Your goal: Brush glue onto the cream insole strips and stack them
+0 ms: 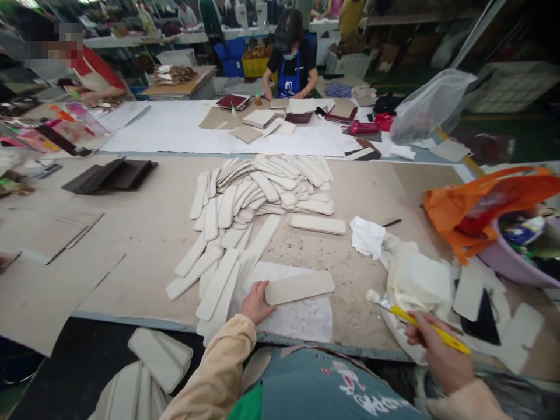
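Observation:
My left hand (257, 303) grips the left end of a flat off-white strip with rounded corners (301, 287), which lies on a sheet of white paper (306, 324) at the table's near edge. In my right hand (441, 350) is a paintbrush (402, 315) with a yellow handle, its pale bristles pointing left, above the tabletop and apart from the strip. Beyond my left hand spreads a heap of similar strips (258, 189), some fanned out toward me. A small neat stack of strips (318, 224) sits right of the heap.
A crumpled cream cloth (415, 277) and white tissue (367, 236) lie at the right, near an orange bag (464, 204) over a purple basin (511, 256). Dark brown folded pieces (111, 175) are at the left. More strips (160, 356) rest low beside me. Co-workers sit across the tables.

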